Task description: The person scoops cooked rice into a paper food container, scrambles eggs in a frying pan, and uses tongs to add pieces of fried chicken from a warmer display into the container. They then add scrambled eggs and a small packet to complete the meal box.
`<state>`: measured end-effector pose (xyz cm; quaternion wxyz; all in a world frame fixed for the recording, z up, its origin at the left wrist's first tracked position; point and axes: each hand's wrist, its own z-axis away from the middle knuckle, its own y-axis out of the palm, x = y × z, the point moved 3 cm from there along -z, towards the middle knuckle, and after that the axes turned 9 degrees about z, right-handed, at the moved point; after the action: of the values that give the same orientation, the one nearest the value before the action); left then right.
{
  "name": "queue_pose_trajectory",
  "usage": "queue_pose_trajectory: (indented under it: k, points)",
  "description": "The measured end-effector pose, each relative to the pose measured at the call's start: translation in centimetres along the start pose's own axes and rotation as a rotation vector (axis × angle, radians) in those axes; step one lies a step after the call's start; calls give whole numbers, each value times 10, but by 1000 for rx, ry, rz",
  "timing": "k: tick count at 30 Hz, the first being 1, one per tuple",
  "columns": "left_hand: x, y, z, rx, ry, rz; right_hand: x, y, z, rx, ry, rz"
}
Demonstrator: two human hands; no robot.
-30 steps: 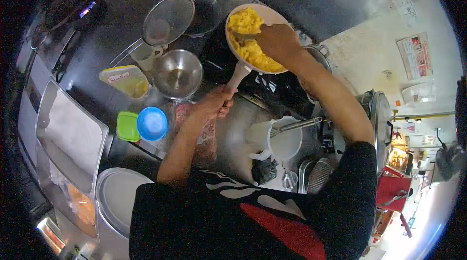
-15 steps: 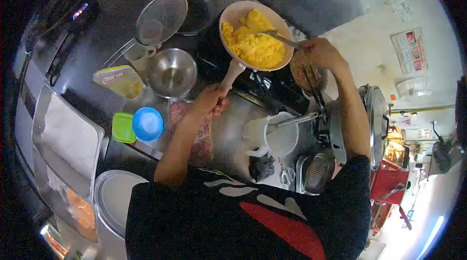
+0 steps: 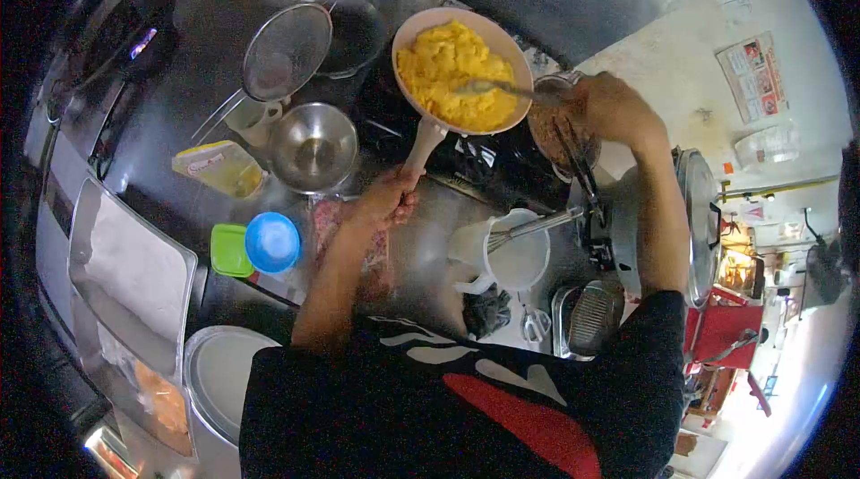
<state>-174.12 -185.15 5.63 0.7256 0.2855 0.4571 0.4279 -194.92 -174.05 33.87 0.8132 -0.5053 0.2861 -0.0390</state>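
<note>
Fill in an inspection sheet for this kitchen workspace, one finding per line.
Surface: grey counter, crowded, with a bare patch below the pan.
Job's things: the pan holds lumpy yellow food; a blurred utensil reaches into it. Whether the pan rests or is lifted cannot be told.
Clutter: metal bowl, strainer, blue bowl, green container, white jug with a whisk.
Grips: left grip closed around the pan's handle; right grip closed on the utensil.
Cables: nothing seen near the pan.
Surroundings: printed sheet on the wall; lidded pot at right.
</note>
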Motion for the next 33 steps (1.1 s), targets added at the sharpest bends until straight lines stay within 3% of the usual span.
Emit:
queue_pose_trajectory:
  k: [3, 6, 9, 12, 15, 17, 18, 21, 22, 28, 31, 33]
  points:
    - [4, -3, -5, -26, -4, 9, 40, 69, -15, -267, -109, 160]
    - [5, -4, -5, -40, -1, -40, 53, 73, -46, -176, 77, 109]
    - [3, -6, -8, -27, 18, -63, 12, 78, -65, -338, 47, 11]
    - [0, -8, -6, 10, 11, -60, -11, 30, -34, -111, 61, -25]
    - [-5, -9, -1, -12, 37, -73, 13, 4, 6, -16, -14, 114]
    - [-16, -12, 1, -10, 38, -140, 26, 62, 1, -142, 76, 68]
    - [-22, -12, 3, -9, 36, -173, 40, 74, -8, -200, -45, 224]
    - [-44, -8, 15, -35, 45, -223, 24, 92, -35, -203, 99, 104]
    - [-48, -7, 20, -55, 39, -256, 14, 93, -38, -295, 118, 85]
    - [-55, -12, 18, -115, 34, -266, -54, 36, -39, 281, 205, -350]
    - [-33, 4, 19, -175, 84, -286, -71, 52, -71, 569, 193, -250]
    - [-26, 16, 23, -166, 89, -318, -76, 87, -88, 717, 226, -590]
